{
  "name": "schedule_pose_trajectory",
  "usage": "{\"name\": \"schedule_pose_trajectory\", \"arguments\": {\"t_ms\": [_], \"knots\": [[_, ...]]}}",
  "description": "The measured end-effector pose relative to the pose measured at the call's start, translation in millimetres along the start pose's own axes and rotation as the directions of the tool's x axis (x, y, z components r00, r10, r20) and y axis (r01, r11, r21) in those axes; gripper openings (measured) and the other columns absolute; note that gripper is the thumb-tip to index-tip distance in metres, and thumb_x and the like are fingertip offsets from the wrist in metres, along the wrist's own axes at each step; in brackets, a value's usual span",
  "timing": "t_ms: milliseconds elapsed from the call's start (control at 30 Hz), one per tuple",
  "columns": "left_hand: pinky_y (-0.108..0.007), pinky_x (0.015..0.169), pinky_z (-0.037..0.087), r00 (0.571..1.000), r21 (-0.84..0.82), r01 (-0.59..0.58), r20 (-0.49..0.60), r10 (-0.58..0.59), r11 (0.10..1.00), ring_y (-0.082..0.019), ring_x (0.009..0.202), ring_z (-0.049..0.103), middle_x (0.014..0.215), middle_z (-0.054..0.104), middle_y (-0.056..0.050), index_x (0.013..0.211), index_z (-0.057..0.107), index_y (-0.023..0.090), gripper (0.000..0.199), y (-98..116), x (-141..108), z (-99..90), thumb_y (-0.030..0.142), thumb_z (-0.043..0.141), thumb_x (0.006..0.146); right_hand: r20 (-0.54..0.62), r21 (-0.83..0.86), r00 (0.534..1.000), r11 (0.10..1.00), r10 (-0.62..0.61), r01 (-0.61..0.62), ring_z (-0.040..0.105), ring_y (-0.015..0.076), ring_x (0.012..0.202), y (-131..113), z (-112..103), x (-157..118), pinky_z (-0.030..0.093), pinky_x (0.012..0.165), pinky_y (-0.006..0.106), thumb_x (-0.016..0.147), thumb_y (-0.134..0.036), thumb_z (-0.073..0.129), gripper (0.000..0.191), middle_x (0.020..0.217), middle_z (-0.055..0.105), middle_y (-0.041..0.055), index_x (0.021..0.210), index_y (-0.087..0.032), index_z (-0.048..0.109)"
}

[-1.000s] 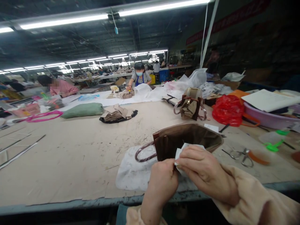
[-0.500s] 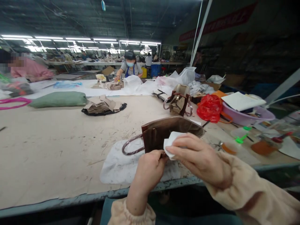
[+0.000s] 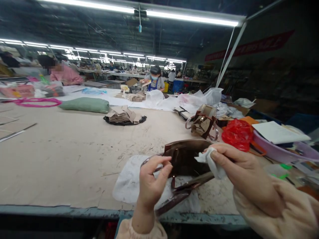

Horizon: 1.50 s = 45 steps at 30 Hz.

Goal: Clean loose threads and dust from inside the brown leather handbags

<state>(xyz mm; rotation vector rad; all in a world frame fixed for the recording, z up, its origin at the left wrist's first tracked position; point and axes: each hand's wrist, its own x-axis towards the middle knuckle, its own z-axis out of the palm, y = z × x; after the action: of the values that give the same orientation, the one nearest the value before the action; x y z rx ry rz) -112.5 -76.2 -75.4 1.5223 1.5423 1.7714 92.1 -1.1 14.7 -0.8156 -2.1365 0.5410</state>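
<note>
A brown handbag (image 3: 189,156) lies open on a white cloth (image 3: 127,181) near the table's front edge, its dark inside showing. My left hand (image 3: 154,176) is raised at the bag's left side, thumb and forefinger curved with a gap between them and nothing in them. Over the bag's right side, my right hand (image 3: 239,172) pinches a crumpled white cloth piece (image 3: 214,162). One bag handle (image 3: 171,202) hangs down toward the table edge, behind my left wrist.
Farther back stand a second brown bag (image 3: 201,124), a red plastic bag (image 3: 236,134), a purple basin (image 3: 286,152), a paper stack (image 3: 122,115) and a green cushion (image 3: 84,105). A person (image 3: 156,81) works across the table; another in pink sits at left.
My left hand has let go of the bag's edge and opened. The right hand with the white cloth has moved right, away from the left. The bag's front side has dropped open, and the view has shifted.
</note>
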Motion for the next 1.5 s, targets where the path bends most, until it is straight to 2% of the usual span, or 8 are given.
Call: {"name": "schedule_pose_trajectory", "arguments": {"t_ms": [100, 333, 800, 933, 1100, 1200, 1333, 1500], "knots": [[-0.041, 0.103, 0.039, 0.972, 0.230, 0.125, -0.224, -0.073, 0.965, -0.026, 0.119, 0.052, 0.125, 0.060, -0.015, 0.121, 0.057, 0.014, 0.044, -22.5, 17.9, 4.0, 0.033, 0.059, 0.082, -0.050, -0.145, 0.976, 0.968, -0.212, 0.203, 0.062, 0.0169, 0.086, 4.4, -4.7, 28.1, 0.052, 0.074, 0.027, 0.086, -0.028, 0.060, 0.012, 0.095, 0.066, 0.0027, 0.094, -0.025, 0.069], [-0.061, 0.109, 0.013, 0.982, 0.520, 0.181, -0.056, -0.178, 0.835, -0.023, 0.099, 0.063, 0.099, 0.073, 0.000, 0.097, 0.068, 0.030, 0.016, -23.8, 36.0, 25.6, 0.031, 0.057, 0.086, 0.206, -0.220, 0.872, 0.848, -0.444, 0.483, 0.063, 0.0159, 0.088, 17.1, 41.1, 84.9, 0.052, 0.079, 0.026, 0.090, -0.028, 0.055, 0.021, 0.096, 0.067, 0.0075, 0.099, -0.019, 0.072], [-0.057, 0.106, 0.019, 0.986, 0.587, 0.167, -0.093, -0.139, 0.792, -0.022, 0.089, 0.063, 0.088, 0.073, 0.001, 0.090, 0.069, 0.027, 0.013, -16.7, 25.7, 33.1, 0.029, 0.056, 0.086, 0.697, -0.219, 0.679, 0.834, -0.230, 0.507, 0.057, 0.0169, 0.079, 18.4, 72.7, 98.7, 0.045, 0.072, 0.028, 0.088, -0.013, 0.047, 0.019, 0.087, 0.061, 0.0107, 0.089, -0.010, 0.065], [-0.058, 0.107, 0.018, 0.986, 0.587, 0.169, -0.089, -0.144, 0.792, -0.022, 0.089, 0.063, 0.088, 0.073, 0.001, 0.090, 0.068, 0.027, 0.013, -15.7, 24.2, 33.7, 0.028, 0.056, 0.086, 0.649, -0.116, 0.706, 0.880, -0.283, 0.460, 0.056, 0.0147, 0.078, 29.6, 74.1, 98.9, 0.044, 0.073, 0.026, 0.089, -0.014, 0.046, 0.018, 0.084, 0.062, 0.0081, 0.089, -0.012, 0.064], [-0.057, 0.106, 0.020, 0.982, 0.589, 0.189, -0.096, -0.164, 0.786, -0.022, 0.086, 0.063, 0.083, 0.073, 0.000, 0.084, 0.069, 0.026, 0.014, -13.4, 26.0, 33.3, 0.029, 0.055, 0.086, 0.387, -0.097, 0.907, 0.971, -0.165, 0.218, 0.052, 0.0113, 0.065, 41.0, 68.9, 96.3, 0.041, 0.062, 0.022, 0.093, -0.027, 0.044, 0.025, 0.067, 0.057, 0.0001, 0.078, -0.015, 0.061], [-0.057, 0.106, 0.020, 0.981, 0.591, 0.193, -0.095, -0.169, 0.783, -0.022, 0.086, 0.063, 0.082, 0.072, -0.001, 0.084, 0.069, 0.026, 0.015, -13.0, 26.8, 33.5, 0.030, 0.054, 0.087, 0.311, -0.078, 0.939, 0.980, -0.148, 0.181, 0.054, 0.0115, 0.067, 42.4, 65.2, 94.9, 0.042, 0.064, 0.022, 0.093, -0.031, 0.045, 0.026, 0.071, 0.059, 0.0005, 0.080, -0.016, 0.062], [-0.057, 0.106, 0.020, 0.983, 0.598, 0.180, -0.083, -0.164, 0.781, -0.023, 0.088, 0.063, 0.085, 0.073, 0.000, 0.087, 0.069, 0.026, 0.015, -14.8, 25.7, 33.8, 0.029, 0.054, 0.087, 0.497, -0.077, 0.793, 0.893, -0.352, 0.444, 0.059, 0.0145, 0.084, 38.9, 65.5, 92.2, 0.046, 0.076, 0.025, 0.093, -0.024, 0.046, 0.022, 0.091, 0.064, 0.0081, 0.093, -0.014, 0.065], [-0.058, 0.106, 0.019, 0.984, 0.600, 0.173, -0.073, -0.162, 0.781, -0.023, 0.090, 0.063, 0.089, 0.073, 0.000, 0.088, 0.068, 0.026, 0.015, -15.9, 24.1, 33.6, 0.030, 0.054, 0.087, 0.704, -0.283, 0.655, 0.739, -0.273, 0.612, 0.058, 0.0159, 0.081, 20.5, 63.7, 96.9, 0.044, 0.071, 0.027, 0.091, -0.017, 0.046, 0.021, 0.088, 0.062, 0.0081, 0.086, -0.014, 0.065]]}}
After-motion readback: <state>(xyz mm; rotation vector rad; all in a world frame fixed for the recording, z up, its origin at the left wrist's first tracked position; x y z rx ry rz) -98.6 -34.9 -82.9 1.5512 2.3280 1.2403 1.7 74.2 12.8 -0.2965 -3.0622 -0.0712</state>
